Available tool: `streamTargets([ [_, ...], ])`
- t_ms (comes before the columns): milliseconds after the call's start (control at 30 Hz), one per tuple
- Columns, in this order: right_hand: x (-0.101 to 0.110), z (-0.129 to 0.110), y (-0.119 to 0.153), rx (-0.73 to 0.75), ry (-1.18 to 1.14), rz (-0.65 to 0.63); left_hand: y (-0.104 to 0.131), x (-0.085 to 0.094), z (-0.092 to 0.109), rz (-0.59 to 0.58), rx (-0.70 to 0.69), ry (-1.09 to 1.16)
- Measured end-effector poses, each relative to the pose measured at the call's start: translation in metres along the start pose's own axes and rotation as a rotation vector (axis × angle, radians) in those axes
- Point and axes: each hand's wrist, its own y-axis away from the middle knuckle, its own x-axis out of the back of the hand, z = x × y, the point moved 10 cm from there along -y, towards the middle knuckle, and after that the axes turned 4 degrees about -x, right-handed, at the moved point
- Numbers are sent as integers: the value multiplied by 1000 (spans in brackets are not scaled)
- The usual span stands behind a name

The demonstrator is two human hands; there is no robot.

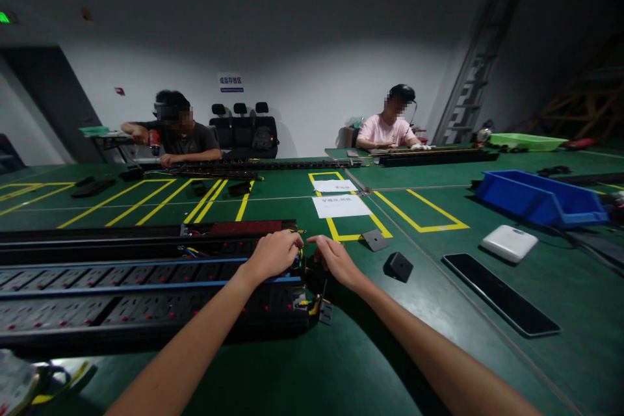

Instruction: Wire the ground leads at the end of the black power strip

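Note:
Long black power strips [146,312] with rows of sockets and red dots lie side by side on the green table, their ends toward the middle. My left hand [277,255] rests over the end of one strip [195,271], its fingers curled down at thin yellow-green wires [300,252]. Just right of that end, my right hand [336,261] is closed, with bent fingers pointing left toward the wires. What either hand's fingertips grip is hidden. Nearer me, a small dark end piece [325,312] hangs by wires from the neighbouring strip.
To the right lie a grey bracket [374,240], a black end cap [398,266], a dark phone-like slab [502,296], a white box [509,242] and a blue bin [539,198]. Paper sheets [341,206] lie ahead. Two people [188,140] work across the table, one holding a red drill [155,140].

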Motion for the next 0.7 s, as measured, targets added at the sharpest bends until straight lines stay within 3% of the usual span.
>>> streamTargets([
  [300,1,-4,1,1,-17,23,-1,-2,0,-31,14,-22],
  [367,15,-2,1,0,-30,143,-1,-2,1,-31,10,-27],
  [467,54,4,7,-3,-28,462,-1,-2,-1,-34,15,-35],
  [533,75,13,11,-51,-16,610,-1,-2,-2,-38,23,-36],
  [600,83,25,11,-132,-22,632,-1,-2,-3,-37,25,-30],
  [700,79,34,7,-199,-35,552,-1,-2,-2,-35,20,-14],
])
